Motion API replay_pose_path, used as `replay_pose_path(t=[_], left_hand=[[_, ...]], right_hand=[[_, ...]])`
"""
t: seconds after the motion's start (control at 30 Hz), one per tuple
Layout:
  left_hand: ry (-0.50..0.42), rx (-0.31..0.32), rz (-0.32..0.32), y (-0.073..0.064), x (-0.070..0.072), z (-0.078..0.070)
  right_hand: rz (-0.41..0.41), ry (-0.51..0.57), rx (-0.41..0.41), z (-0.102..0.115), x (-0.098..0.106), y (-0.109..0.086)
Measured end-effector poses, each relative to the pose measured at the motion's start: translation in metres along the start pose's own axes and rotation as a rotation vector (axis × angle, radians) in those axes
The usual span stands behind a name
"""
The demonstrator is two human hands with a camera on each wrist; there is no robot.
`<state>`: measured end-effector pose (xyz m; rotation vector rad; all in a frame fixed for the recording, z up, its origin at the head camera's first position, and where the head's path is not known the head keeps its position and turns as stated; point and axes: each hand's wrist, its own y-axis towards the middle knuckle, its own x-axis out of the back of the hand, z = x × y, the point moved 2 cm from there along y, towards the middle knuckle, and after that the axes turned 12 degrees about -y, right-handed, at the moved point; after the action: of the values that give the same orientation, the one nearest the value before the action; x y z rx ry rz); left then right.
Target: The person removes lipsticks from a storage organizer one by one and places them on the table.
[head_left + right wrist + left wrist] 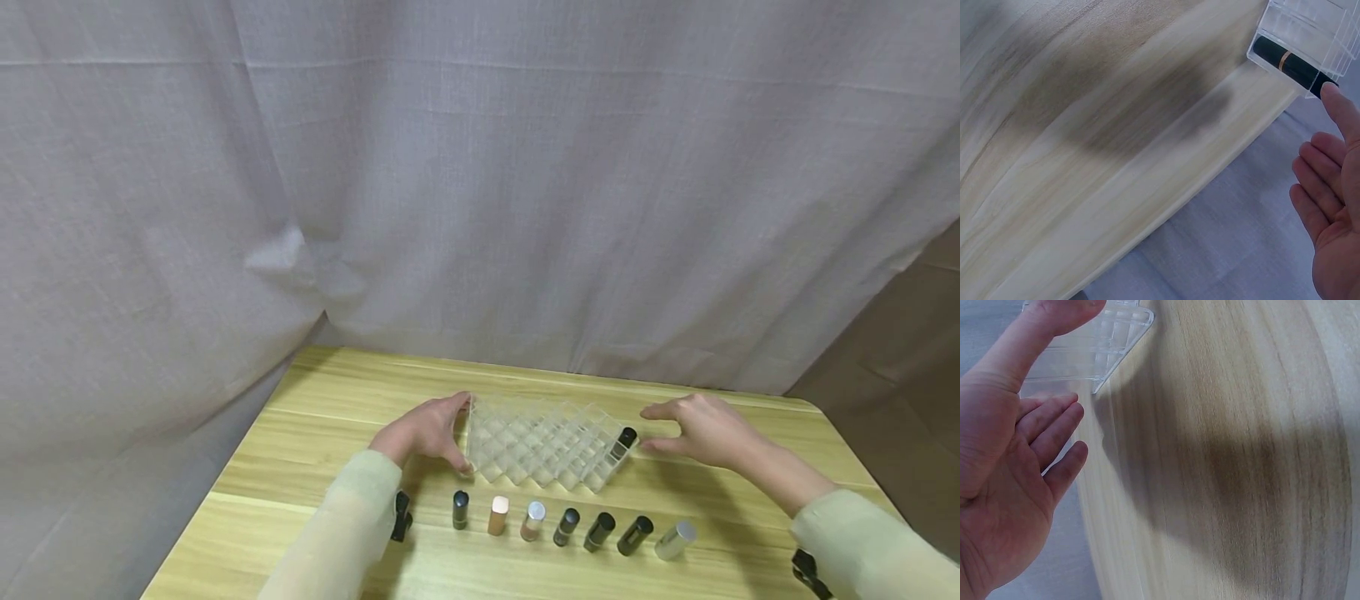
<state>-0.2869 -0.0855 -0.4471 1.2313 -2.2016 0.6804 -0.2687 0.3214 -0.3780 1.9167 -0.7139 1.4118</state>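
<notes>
A clear plastic lipstick organizer (540, 442) with slanted diamond compartments stands on the table. My left hand (429, 429) grips its left end, with the thumb at the front corner and a finger at the back corner. In the left wrist view, the other fingers (1054, 428) stretch out below the organizer's edge. One black lipstick (1294, 65) with a gold band sits in a compartment at the right end. Beside that end is my right hand (701, 429), thumb and fingers spread, holding nothing. In the right wrist view, its thumb overlaps the lipstick's end; contact is unclear.
In front of the organizer stands a row of several lipsticks, among them a pink-topped one (497, 515), a silver-capped one (533, 521), black ones (599, 532) and a silver one (675, 540) at the right. A grey curtain (525, 208) hangs behind the wooden table (300, 433).
</notes>
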Motion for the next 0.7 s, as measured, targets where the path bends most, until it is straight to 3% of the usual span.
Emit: replay_pose_path(t=[0.7], left_hand=[[-0.007, -0.001, -0.001, 0.002, -0.001, 0.002]], right_hand=[[0.021, 0.055, 0.008, 0.01, -0.014, 0.01]])
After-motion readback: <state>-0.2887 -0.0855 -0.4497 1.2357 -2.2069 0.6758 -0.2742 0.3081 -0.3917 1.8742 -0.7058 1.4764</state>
